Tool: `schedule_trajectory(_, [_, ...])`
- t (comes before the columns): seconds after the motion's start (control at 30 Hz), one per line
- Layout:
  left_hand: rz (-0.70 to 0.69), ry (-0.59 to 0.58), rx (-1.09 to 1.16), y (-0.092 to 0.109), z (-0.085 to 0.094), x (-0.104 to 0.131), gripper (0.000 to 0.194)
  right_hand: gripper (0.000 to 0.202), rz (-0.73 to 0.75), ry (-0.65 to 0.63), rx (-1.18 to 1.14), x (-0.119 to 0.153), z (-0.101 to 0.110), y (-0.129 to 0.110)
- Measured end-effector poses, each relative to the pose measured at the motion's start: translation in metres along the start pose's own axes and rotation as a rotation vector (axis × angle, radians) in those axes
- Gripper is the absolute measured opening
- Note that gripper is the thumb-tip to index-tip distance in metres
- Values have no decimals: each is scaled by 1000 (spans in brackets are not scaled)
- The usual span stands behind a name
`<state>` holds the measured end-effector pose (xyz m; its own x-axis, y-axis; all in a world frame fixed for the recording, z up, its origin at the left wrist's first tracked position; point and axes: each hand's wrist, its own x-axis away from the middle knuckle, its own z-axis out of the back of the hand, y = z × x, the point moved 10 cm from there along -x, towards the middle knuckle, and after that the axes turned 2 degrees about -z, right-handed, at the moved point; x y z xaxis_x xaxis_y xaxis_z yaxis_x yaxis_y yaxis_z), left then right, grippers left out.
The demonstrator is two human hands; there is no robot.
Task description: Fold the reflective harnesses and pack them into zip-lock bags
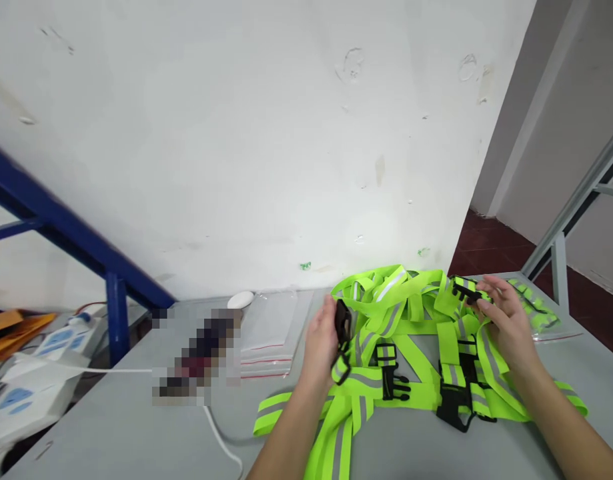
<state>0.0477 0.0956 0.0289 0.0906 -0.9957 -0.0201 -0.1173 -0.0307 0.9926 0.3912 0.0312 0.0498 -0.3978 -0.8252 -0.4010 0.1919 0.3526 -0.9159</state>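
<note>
A pile of neon-yellow straps with grey reflective stripes [396, 327] lies on the grey table. At its left side, my left hand [322, 340] is closed on a black plastic buckle [343, 321] with a strap end hanging below it. My right hand [509, 320] pinches a black pronged buckle [466, 291] between thumb and fingers, at the right of the pile. The two buckles are apart. Between my hands lie another pronged buckle [396, 385] and a black socket buckle [453, 408], both fixed to straps.
Clear zip bags [269, 327] lie left of the straps, beside a white mouse-like object [241, 299] and a blurred-out item [201, 357] with a white cable. Another bag with yellow straps [533, 303] lies right. A white wall [266, 147] stands behind; power strips [46, 373] sit far left.
</note>
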Motion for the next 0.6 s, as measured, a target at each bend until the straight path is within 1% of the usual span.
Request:
schedule_trajectory(0.07, [-62, 13, -130, 4, -6, 9, 49, 28, 10, -60, 48, 4, -13, -1])
schedule_trajectory(0.17, [-149, -59, -263, 8, -25, 23, 42, 15, 116, -163, 149, 22, -45, -20])
schedule_trajectory(0.27, [-154, -125, -290, 3, -40, 33, 38, 8, 259, -249, 224, 49, -76, -44])
schedule_trajectory(0.33, [-147, -151, -300, 1, -45, 35, 36, 9, 339, -282, 257, 65, -89, -56])
schedule_trajectory(0.37, [-141, -161, -305, -1, -47, 36, 35, 11, 373, -287, 267, 71, -93, -60])
schedule_trajectory(0.43, [-122, -172, -312, -3, -49, 36, 35, 14, 427, -258, 279, 78, -93, -66])
schedule_trajectory(0.53, [-111, -168, -327, -3, -49, 35, 36, 16, 446, -137, 296, 77, -80, -68])
schedule_trajectory(0.6, [-113, -178, -342, -4, -50, 35, 37, 16, 459, -90, 329, 76, -74, -70])
